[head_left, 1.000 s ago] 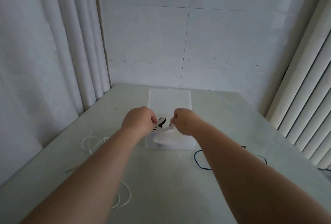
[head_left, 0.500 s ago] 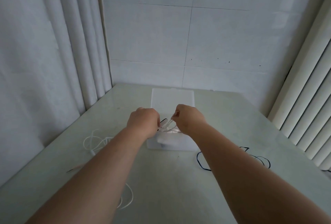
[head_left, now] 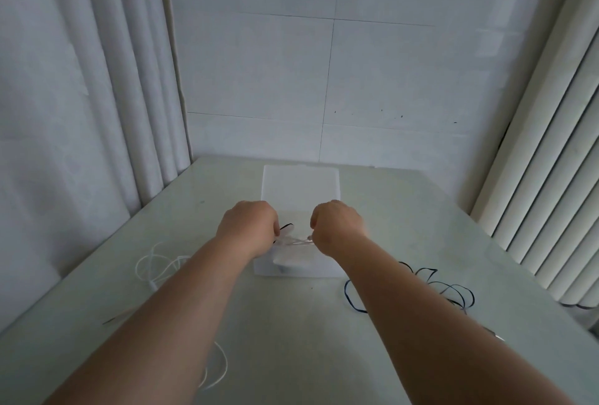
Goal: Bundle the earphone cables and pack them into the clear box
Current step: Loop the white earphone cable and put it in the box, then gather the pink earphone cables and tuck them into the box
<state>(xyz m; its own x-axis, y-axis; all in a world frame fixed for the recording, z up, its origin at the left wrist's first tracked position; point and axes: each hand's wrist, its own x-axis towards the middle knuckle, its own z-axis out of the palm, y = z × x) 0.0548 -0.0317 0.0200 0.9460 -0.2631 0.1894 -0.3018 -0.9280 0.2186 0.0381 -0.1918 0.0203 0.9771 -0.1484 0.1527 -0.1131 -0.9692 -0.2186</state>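
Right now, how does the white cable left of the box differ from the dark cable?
The white cable lies left of the box, the dark cable right of it. The left arm hides part of the white cable; the right arm, part of the dark cable. Both lie loose and unbundled on the table.

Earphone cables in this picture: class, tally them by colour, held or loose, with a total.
White: 2, the held white cable between the left hand and right hand, and the loose white cable at left (its nearer loops may be another).
Dark: 1, the dark cable loose at right.
Total: 3, leaving out a black piece by the left hand, too small to tell.
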